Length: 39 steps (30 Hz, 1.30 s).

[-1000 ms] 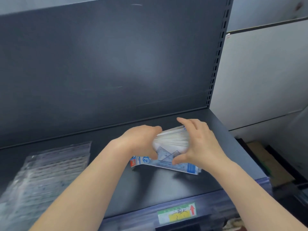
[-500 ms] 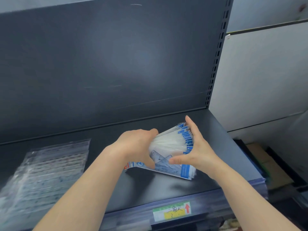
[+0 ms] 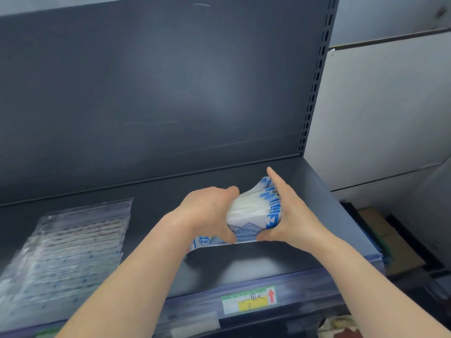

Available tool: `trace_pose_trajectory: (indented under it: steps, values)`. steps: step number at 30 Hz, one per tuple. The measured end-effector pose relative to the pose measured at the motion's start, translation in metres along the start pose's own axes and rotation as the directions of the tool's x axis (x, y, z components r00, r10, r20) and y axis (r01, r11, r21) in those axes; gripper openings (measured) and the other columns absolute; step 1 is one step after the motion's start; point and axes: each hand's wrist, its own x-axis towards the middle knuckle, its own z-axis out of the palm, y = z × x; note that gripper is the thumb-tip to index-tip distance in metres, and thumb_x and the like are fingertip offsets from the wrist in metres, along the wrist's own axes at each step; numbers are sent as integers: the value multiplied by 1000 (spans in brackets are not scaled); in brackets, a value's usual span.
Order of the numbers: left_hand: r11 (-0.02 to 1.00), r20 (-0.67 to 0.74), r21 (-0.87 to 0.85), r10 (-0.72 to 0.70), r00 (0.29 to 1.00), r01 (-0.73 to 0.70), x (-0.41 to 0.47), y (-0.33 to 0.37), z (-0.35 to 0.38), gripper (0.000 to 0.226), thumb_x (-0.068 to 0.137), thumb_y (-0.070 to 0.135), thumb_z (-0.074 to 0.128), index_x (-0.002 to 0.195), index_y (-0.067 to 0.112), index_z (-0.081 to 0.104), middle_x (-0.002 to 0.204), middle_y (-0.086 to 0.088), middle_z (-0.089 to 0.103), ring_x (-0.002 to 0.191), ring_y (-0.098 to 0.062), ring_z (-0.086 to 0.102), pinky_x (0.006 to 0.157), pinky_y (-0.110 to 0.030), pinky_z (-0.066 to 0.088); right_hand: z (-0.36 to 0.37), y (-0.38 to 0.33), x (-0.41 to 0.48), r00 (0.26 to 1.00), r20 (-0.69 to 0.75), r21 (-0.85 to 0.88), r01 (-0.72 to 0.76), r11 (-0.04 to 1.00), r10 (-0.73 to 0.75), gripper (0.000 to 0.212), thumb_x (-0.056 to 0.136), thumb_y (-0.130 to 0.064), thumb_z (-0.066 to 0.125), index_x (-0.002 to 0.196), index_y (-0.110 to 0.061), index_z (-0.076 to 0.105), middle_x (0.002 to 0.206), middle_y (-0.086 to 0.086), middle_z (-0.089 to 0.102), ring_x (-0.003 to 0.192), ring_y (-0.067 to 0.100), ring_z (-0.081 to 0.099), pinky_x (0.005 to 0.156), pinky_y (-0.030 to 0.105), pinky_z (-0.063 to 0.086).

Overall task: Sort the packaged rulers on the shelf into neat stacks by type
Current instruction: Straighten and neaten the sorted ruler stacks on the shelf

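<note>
Since a second ago the bundle of packaged rulers (image 3: pixel 253 211) has come up from lying nearly flat to standing tilted on its lower edge, and the right hand's fingers have straightened from a curl over the top to lie flat along the bundle's blue-printed right end.

The left hand (image 3: pixel 207 213) clamps the bundle's left side, with its fingers curled over the top and far side and its thumb on the near face. The right hand (image 3: pixel 290 215) presses straight fingers against the right end and hooks its thumb on the lower near edge, so the bundle is squeezed between the two hands. The packs are white with blue print, and one pack's printed end sticks out low on the left. The bundle sits over the right half of the shelf (image 3: pixel 244 264), midway between the front and back edges, with a dark shadow beneath it; I cannot tell whether its lower edge touches the shelf.

Toward the shelf's left end lies a flat stack of clear-wrapped rulers (image 3: pixel 68 252), well apart from the hands and blurred. On the front edge strip, right of centre, is a price label (image 3: pixel 249 300) with a yellow patch, handwriting and a red arrow. Behind rises a dark back panel (image 3: pixel 170 93), bordered on the right by a slotted upright (image 3: pixel 314 81). Beyond that is a pale wall (image 3: pixel 378 106), and low on the right a cardboard box (image 3: pixel 390 240).
</note>
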Motion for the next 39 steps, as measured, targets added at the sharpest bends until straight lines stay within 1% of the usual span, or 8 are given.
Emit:
trace_pose_trajectory:
  steps: [4,9,14,17,20,26,31,39]
  values:
    - [997,32,-54,-50,998,52,5,-3,-2,64,54,51,81,98,28,41,83,10,57,75,-14,56,56,-30,43,-3,-10,0,994,-102,-252,2,968,-29,131,49,-36,92,149,-43,8,141,-11,32,125,13,43,97,32,46]
    - [999,35,21,-47,998,46,20,-2,-9,73,48,53,86,101,28,42,88,11,58,81,-16,57,61,-31,44,-5,-24,9,995,-4,-584,80,808,-101,131,50,-52,84,152,-36,4,161,-2,1,148,32,-3,118,47,16]
    - [996,4,25,-82,997,82,40,-6,-9,102,54,46,88,139,27,34,127,5,56,114,-22,55,90,-42,49,-7,-31,31,999,13,-531,42,846,-41,119,62,-40,81,154,-32,5,161,0,-10,143,29,21,103,37,39]
    - [994,68,53,-98,993,94,49,-9,-12,130,59,49,87,156,23,3,155,1,29,141,-25,27,114,-61,20,-8,-31,43,998,31,-583,55,810,-46,123,62,-44,79,154,-29,-1,161,3,-13,143,29,21,106,41,33]
    - [992,141,58,-123,982,115,53,-16,-11,143,58,54,86,154,22,-15,163,2,7,149,-23,5,114,-68,0,-6,-27,50,998,68,-633,53,773,-13,134,54,-52,82,154,-27,-4,161,4,-12,149,26,1,115,44,18]
    - [991,243,-39,-112,964,125,53,-24,8,161,45,63,88,150,22,-27,161,3,-26,147,-16,-27,117,-59,-10,-5,-22,54,985,156,-631,45,774,69,139,51,-57,82,154,-28,-6,161,0,-15,148,25,-15,120,48,5]
    - [988,269,-93,-91,959,120,45,-25,22,161,47,70,84,148,22,-31,157,2,-35,142,-14,-35,117,-53,-17,-7,-23,48,964,234,-682,69,728,127,144,51,-61,83,153,-24,-12,157,7,-30,144,30,-27,119,49,-3]
    - [993,262,-78,-65,963,88,28,-16,28,159,45,75,81,150,24,-27,158,4,-31,143,-13,-34,117,-56,-14,-3,-23,33,941,296,-664,81,743,161,143,53,-67,79,153,-20,-11,160,5,-19,146,28,-21,120,48,0]
